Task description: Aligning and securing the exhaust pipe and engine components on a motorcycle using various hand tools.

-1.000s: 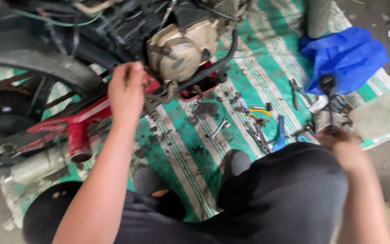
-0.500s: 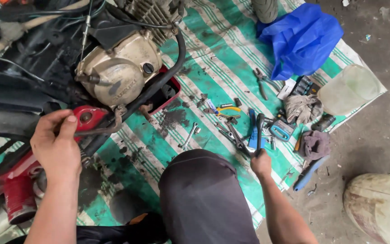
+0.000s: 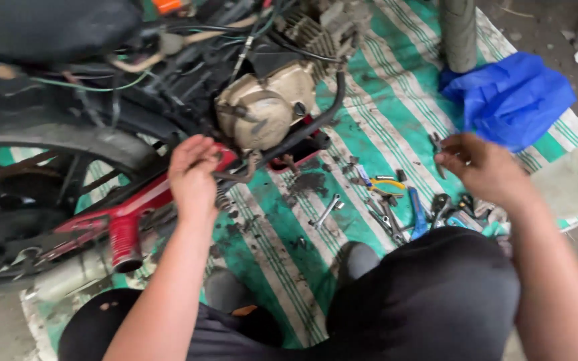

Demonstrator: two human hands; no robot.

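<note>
Head view, nearest first: the person's dark-trousered knee (image 3: 436, 294) fills the bottom edge. Just past it, the left hand (image 3: 194, 177) is curled closed on the red frame (image 3: 135, 204) of the motorcycle, beside a small coil spring (image 3: 223, 198). The right hand (image 3: 483, 167) hovers over the right side of the green striped mat (image 3: 269, 247), fingers pinched together; whether they hold anything I cannot tell, as that part is blurred. Under and beside it lie scattered tools: a wrench (image 3: 327, 211), yellow-handled pliers (image 3: 384, 185) and a blue-handled tool (image 3: 417, 212). Farther on sits the tan engine case (image 3: 265, 110), with a blue cloth (image 3: 510, 97) at the mat's far right corner.
</note>
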